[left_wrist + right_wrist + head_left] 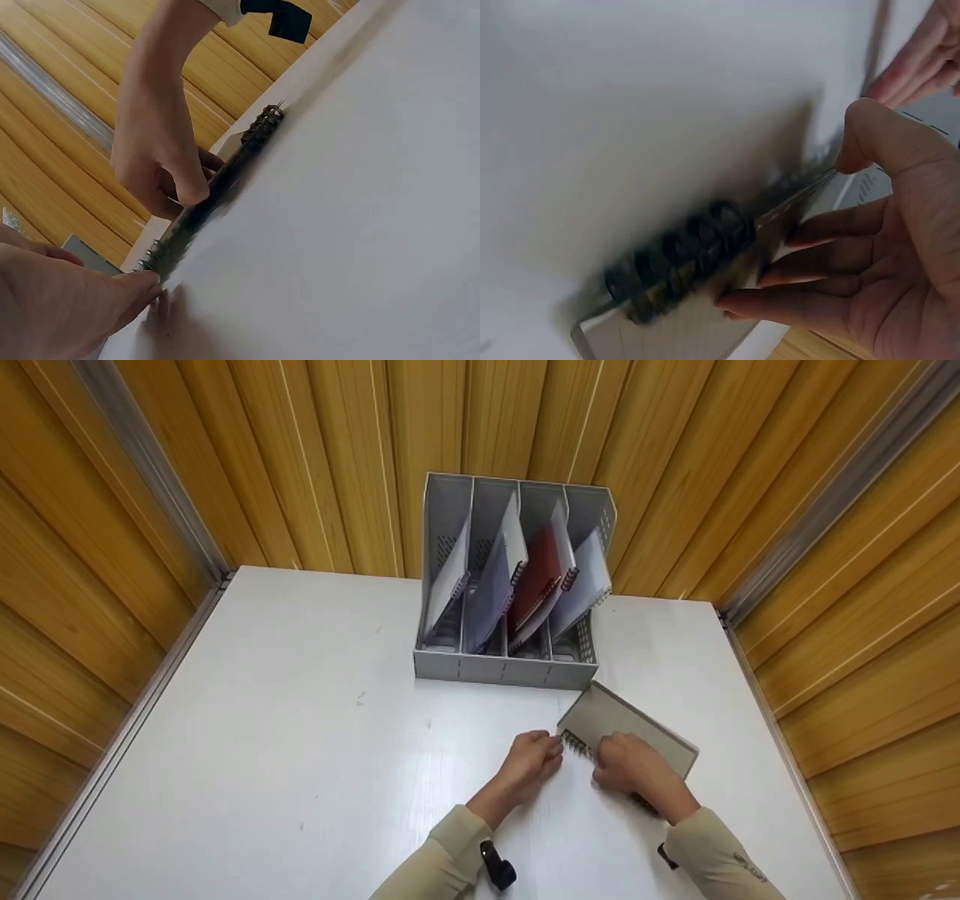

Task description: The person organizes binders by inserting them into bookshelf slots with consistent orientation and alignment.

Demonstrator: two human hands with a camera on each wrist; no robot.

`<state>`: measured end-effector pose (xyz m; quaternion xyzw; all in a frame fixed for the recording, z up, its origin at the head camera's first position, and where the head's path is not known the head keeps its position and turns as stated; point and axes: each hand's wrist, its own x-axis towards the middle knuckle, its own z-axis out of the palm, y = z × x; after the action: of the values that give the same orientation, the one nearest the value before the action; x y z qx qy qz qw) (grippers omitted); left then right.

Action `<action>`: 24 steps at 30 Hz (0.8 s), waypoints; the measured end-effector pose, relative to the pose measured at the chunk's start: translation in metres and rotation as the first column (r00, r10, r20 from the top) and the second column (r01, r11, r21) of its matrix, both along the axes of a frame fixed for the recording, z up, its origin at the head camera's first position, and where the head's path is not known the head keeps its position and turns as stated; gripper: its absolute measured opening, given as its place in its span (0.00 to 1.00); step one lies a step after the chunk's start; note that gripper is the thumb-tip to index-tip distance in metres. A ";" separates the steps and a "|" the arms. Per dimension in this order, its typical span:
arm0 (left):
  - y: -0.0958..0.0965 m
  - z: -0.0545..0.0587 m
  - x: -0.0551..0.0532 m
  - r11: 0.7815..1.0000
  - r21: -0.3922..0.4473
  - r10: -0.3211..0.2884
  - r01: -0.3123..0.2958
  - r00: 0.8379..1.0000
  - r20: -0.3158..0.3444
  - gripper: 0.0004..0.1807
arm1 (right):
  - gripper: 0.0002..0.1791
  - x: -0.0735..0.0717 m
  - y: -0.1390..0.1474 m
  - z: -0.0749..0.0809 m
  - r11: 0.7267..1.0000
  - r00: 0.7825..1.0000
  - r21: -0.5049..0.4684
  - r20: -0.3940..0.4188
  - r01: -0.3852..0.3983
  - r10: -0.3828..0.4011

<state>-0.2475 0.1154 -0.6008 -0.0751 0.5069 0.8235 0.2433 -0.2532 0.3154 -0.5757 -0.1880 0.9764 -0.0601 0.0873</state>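
Observation:
A spiral notebook (604, 709) with a plain greyish cover slants over the white table at the right, its dark coil binding (682, 255) facing the person. My right hand (637, 769) grips it along the bound edge, thumb on the near side and fingers behind, as the right wrist view shows. At the other end of the coil, my left hand (529, 765) pinches the corner between thumb and fingers. Just beyond the notebook's far corner stands a grey file organizer (502, 669) with several upright slots.
In the organizer lean a white notebook (448, 589), a bluish one (491, 592), a red one (534, 577) and a pale one (581, 589). Wood-patterned walls (322, 465) enclose the white table (300, 720) at the back and sides.

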 end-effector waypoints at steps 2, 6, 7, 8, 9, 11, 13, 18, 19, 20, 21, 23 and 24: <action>0.001 -0.003 0.000 0.998 0.058 0.021 -0.023 0.999 0.029 0.32 | 0.09 0.001 -0.004 0.003 1.000 0.999 0.007 0.025 0.022 -0.023; 0.004 -0.009 0.002 0.991 0.132 0.011 -0.013 1.000 0.020 0.29 | 0.07 0.008 -0.016 0.009 1.000 0.997 0.006 0.073 0.021 -0.022; 0.005 -0.010 0.003 0.989 0.147 0.007 -0.009 1.000 0.013 0.29 | 0.07 0.010 -0.020 0.009 1.000 0.996 -0.001 0.084 0.010 -0.010; 0.005 -0.010 0.004 0.987 0.163 0.009 -0.011 1.000 0.014 0.29 | 0.07 0.013 -0.024 0.010 1.000 0.996 -0.015 0.095 -0.002 0.004; 0.005 -0.011 0.005 0.984 0.175 0.017 -0.019 1.000 0.013 0.28 | 0.08 0.015 -0.028 0.011 0.999 0.995 -0.031 0.103 -0.014 0.017; 0.004 -0.011 0.005 0.979 0.195 0.050 -0.053 0.999 0.018 0.28 | 0.08 0.019 -0.037 0.013 0.997 0.993 -0.063 0.105 -0.041 0.047; 0.001 -0.009 0.005 0.977 0.195 0.084 -0.088 0.996 0.026 0.27 | 0.08 0.021 -0.044 0.014 0.994 0.993 -0.091 0.091 -0.061 0.069; -0.008 -0.002 0.002 0.991 0.097 0.089 -0.090 0.996 0.017 0.23 | 0.07 0.025 -0.055 0.016 0.991 0.993 -0.118 0.092 -0.061 0.072; -0.010 0.000 0.002 0.994 0.069 0.081 -0.082 0.997 0.012 0.21 | 0.07 0.026 -0.057 0.015 0.990 0.993 -0.126 0.093 -0.061 0.073; -0.013 0.001 0.002 0.996 0.045 0.080 -0.081 0.997 0.005 0.19 | 0.07 0.027 -0.058 0.014 0.989 0.993 -0.137 0.094 -0.063 0.077; -0.015 0.003 0.001 0.997 0.016 0.074 -0.074 0.997 -0.007 0.17 | 0.07 0.028 -0.060 0.013 0.986 0.993 -0.148 0.080 -0.072 0.085; -0.022 0.006 0.000 0.997 -0.038 0.071 -0.072 0.997 -0.035 0.12 | 0.08 0.029 -0.064 0.010 0.982 0.995 -0.168 0.036 -0.089 0.096; -0.025 0.008 -0.001 0.995 -0.065 0.068 -0.072 0.996 -0.054 0.09 | 0.10 0.030 -0.066 0.008 0.980 0.995 -0.175 0.010 -0.092 0.095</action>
<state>-0.2481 0.0900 -0.5928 -0.0796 0.5374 0.8158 0.1984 -0.2229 0.2490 -0.5672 -0.2401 0.9567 -0.1429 0.0821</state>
